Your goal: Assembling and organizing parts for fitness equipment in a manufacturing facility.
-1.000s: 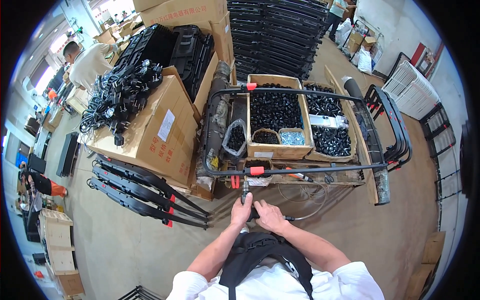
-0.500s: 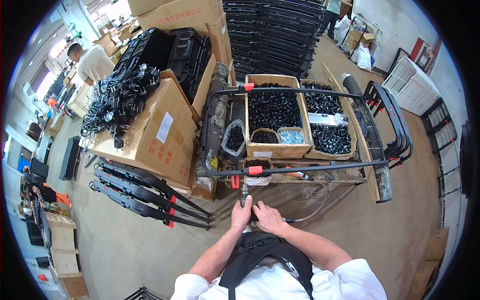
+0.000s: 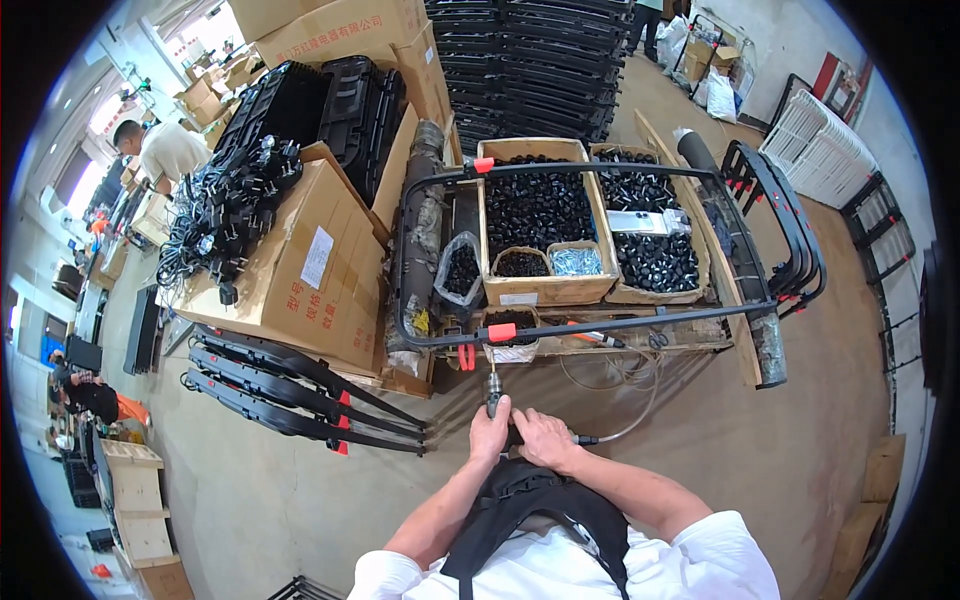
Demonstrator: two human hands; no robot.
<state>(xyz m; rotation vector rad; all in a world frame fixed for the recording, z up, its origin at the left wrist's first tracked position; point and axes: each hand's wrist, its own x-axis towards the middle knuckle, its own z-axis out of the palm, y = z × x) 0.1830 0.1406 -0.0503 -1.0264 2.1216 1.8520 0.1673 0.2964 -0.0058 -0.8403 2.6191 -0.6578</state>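
With the fingers of your left hand (image 3: 489, 432) and right hand (image 3: 546, 438) clamped on the drill (image 3: 494, 393), which sits between you and the black frame (image 3: 640, 320), line its bit (image 3: 493, 364) up squarely with the red clip (image 3: 501, 331) and press evenly so it doesn't skid.

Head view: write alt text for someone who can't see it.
A person's left hand and right hand hold a drill pointing toward a black frame with red clips. Inside the frame's outline sit open boxes of small black parts; cartons stand at left.
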